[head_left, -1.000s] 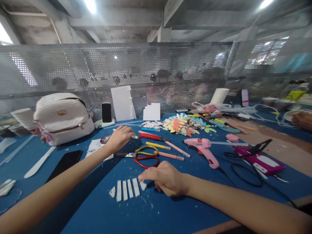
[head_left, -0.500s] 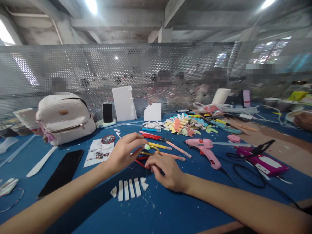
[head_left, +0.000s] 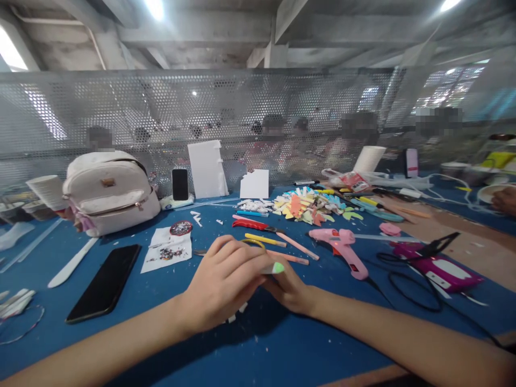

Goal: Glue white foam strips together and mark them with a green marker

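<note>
My left hand point(head_left: 228, 282) is closed, its fingers bent over a small pale piece with a light green tip point(head_left: 278, 267) that sticks out past the fingertips. My right hand point(head_left: 293, 290) lies right against it, its fingers mostly hidden behind the left hand, so I cannot tell whether they hold anything. Beneath the hands, bits of white pieces point(head_left: 242, 308) show on the blue table. A yellow loop point(head_left: 258, 244) peeks out just behind the left hand. Farther back lie a yellow marker point(head_left: 266, 239) and a red-handled cutting tool point(head_left: 250, 224).
On the right are a pink glue gun point(head_left: 341, 248) and a magenta device point(head_left: 439, 269) with a looping black cable. A pile of colourful paper cutouts point(head_left: 300, 207) spreads at the back. To the left stand a white backpack point(head_left: 110, 193), a black phone point(head_left: 105, 282) and a white plastic knife point(head_left: 72, 263).
My left hand has moved right and toward me, carrying the green-tipped piece over to my right hand. It now covers most of the white strips. The view has shifted slightly.
</note>
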A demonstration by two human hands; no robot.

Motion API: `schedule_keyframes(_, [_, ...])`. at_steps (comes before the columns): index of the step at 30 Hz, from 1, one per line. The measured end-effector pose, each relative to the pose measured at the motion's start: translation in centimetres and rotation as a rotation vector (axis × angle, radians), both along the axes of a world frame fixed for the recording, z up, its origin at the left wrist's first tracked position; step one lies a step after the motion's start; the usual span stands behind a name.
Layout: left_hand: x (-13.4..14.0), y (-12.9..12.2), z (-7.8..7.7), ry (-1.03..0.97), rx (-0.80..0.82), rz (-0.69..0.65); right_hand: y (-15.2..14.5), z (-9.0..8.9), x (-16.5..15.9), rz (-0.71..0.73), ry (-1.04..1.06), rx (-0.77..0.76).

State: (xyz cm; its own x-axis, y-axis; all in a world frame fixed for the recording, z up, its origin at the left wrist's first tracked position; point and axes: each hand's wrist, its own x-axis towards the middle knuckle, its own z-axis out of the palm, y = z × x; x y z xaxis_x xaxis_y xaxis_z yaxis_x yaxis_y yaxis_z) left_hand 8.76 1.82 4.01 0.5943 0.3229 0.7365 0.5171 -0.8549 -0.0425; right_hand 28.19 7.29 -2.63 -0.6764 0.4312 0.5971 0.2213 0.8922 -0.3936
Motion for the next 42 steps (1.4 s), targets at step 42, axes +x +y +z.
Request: schedule_keyframes(42, [-1.3,-5.9,-8.1,0.178,0.103,0.286,0.1,0.3,-2.3,0.186,-0.216,-0.215])
